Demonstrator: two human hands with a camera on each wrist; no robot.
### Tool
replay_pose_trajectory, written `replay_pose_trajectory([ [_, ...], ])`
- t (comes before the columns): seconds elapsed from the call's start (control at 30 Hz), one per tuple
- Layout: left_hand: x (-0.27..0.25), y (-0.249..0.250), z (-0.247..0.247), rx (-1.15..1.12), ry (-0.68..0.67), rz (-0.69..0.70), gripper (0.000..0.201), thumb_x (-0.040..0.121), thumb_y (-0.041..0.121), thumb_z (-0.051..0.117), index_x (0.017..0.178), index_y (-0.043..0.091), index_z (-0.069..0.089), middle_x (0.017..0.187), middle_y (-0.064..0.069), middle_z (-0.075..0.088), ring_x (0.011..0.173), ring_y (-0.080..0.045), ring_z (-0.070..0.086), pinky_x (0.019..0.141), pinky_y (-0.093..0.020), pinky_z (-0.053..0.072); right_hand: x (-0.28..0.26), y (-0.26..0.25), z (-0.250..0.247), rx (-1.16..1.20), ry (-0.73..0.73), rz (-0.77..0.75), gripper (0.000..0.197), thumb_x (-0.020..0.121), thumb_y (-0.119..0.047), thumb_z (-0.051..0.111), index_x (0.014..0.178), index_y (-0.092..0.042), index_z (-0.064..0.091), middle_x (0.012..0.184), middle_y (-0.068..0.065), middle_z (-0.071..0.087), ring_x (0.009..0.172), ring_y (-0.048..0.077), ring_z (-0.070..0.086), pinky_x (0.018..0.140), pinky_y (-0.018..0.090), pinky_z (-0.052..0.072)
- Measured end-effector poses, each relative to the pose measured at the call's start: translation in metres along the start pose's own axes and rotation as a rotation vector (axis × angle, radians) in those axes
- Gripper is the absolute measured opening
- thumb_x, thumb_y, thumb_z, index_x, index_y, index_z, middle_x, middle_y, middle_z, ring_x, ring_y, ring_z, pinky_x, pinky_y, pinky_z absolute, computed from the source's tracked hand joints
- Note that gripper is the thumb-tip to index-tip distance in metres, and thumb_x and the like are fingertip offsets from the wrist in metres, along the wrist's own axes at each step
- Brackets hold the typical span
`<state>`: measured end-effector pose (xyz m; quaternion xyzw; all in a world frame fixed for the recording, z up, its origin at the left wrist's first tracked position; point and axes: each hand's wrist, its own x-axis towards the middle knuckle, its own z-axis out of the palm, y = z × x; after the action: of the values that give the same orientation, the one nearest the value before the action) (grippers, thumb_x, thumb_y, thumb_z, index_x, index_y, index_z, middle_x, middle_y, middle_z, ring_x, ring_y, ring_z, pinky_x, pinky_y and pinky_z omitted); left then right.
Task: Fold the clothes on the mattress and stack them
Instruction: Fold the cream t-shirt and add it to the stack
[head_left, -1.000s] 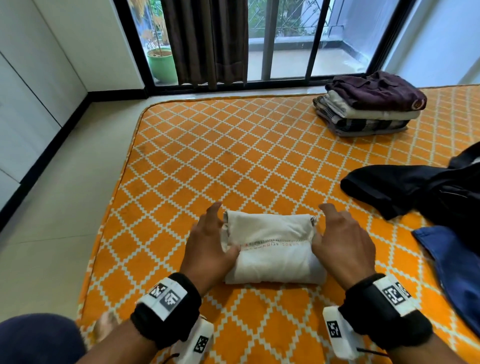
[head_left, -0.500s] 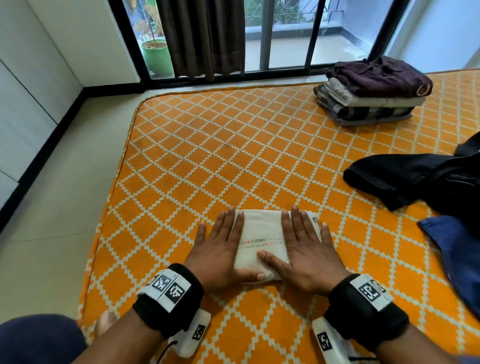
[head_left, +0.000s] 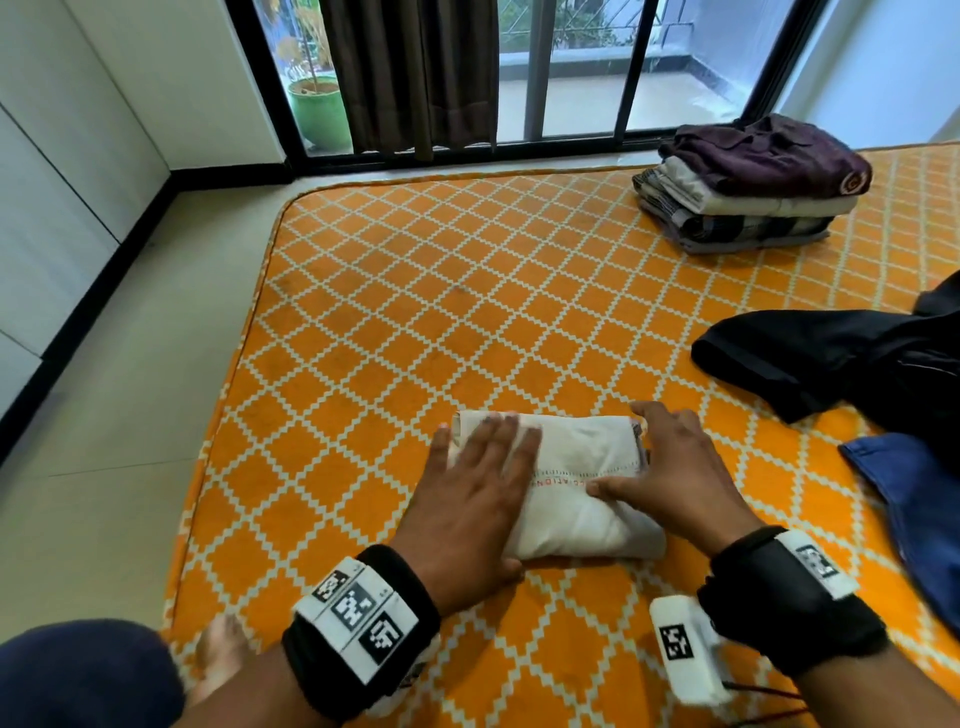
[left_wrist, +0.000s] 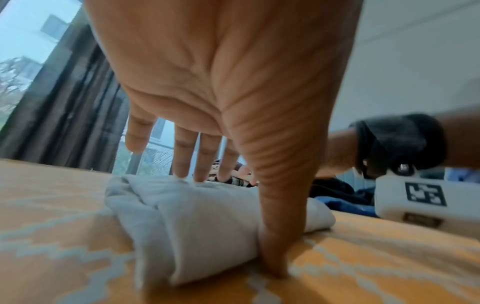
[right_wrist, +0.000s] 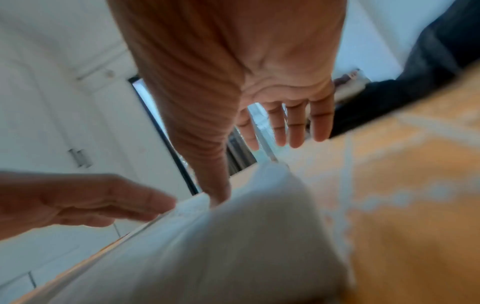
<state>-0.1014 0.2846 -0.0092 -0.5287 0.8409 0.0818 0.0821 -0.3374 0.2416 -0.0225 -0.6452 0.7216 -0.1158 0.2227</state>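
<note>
A folded cream garment (head_left: 582, 483) (left_wrist: 197, 222) (right_wrist: 233, 236) lies near the front of the orange patterned mattress (head_left: 415, 312). My left hand (head_left: 478, 488) (left_wrist: 207, 144) lies flat on its left part, fingers straight, thumb down at its near edge. My right hand (head_left: 670, 467) (right_wrist: 272, 133) sits at its right end with straight fingers, the thumb pressing on top of the cloth. A stack of folded clothes (head_left: 748, 192), dark purple on top, stands at the far right of the mattress.
A loose black garment (head_left: 831, 364) and a blue one (head_left: 924, 509) lie on the mattress to the right. Tiled floor (head_left: 130, 415) runs along the left edge. Barred window, brown curtain (head_left: 415, 67) and green pot (head_left: 317, 109) stand beyond.
Both hands went from the garment's ends onto its top, pressing flat. Now the right hand has slid out to the right end and the left hand has shifted left.
</note>
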Motion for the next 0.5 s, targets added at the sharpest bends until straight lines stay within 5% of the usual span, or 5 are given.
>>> replay_pose_trajectory([
  [0.07, 0.001, 0.005, -0.003, 0.040, 0.038, 0.048, 0.105, 0.086, 0.052, 0.071, 0.162, 0.023, 0.004, 0.171, -0.008, 0.007, 0.157, -0.028, 0.011, 0.125, -0.057, 0.008, -0.008, -0.010, -0.004, -0.192, 0.109, -0.198, 0.097, 0.064, -0.064, 0.085, 0.147, -0.035, 0.045, 0.137, -0.002, 0.046, 0.128, 0.025, 0.048, 0.099, 0.044, 0.047],
  [0.17, -0.001, 0.005, 0.000, 0.089, 0.033, 0.005, 0.086, 0.095, 0.039, 0.064, 0.161, 0.020, 0.013, 0.170, -0.012, 0.016, 0.153, -0.034, 0.024, 0.124, -0.057, 0.016, -0.027, -0.026, -0.010, -0.251, -0.147, -0.372, 0.098, 0.059, -0.081, 0.071, 0.144, -0.041, 0.044, 0.141, -0.013, 0.046, 0.129, 0.016, 0.048, 0.104, 0.039, 0.046],
  [0.27, 0.001, 0.004, 0.003, 0.127, 0.071, 0.002, 0.061, 0.103, 0.023, 0.049, 0.159, 0.016, 0.026, 0.164, -0.016, 0.033, 0.147, -0.036, 0.037, 0.121, -0.054, 0.025, -0.040, -0.033, 0.005, -0.452, -0.242, -0.424, 0.090, 0.067, -0.071, 0.070, 0.145, -0.038, 0.041, 0.150, -0.006, 0.042, 0.132, 0.021, 0.047, 0.104, 0.040, 0.046],
  [0.37, 0.002, -0.005, -0.011, 0.047, 0.190, 0.005, 0.023, 0.095, 0.026, 0.054, 0.116, 0.028, 0.062, 0.114, -0.003, 0.072, 0.105, -0.028, 0.068, 0.096, -0.042, 0.043, -0.034, -0.041, 0.007, -0.440, -0.111, -0.404, 0.055, 0.076, -0.053, 0.059, 0.128, -0.037, 0.053, 0.125, -0.008, 0.059, 0.112, 0.022, 0.059, 0.084, 0.040, 0.054],
  [0.5, -0.003, -0.018, -0.048, -0.264, 0.548, -0.143, 0.028, 0.074, 0.047, 0.063, 0.096, 0.030, 0.064, 0.077, -0.001, 0.067, 0.073, -0.030, 0.064, 0.062, -0.036, 0.047, -0.028, -0.038, -0.007, 0.031, -0.081, -0.402, 0.037, 0.079, -0.047, 0.049, 0.110, -0.035, 0.064, 0.090, -0.008, 0.071, 0.083, 0.018, 0.067, 0.067, 0.042, 0.054],
])
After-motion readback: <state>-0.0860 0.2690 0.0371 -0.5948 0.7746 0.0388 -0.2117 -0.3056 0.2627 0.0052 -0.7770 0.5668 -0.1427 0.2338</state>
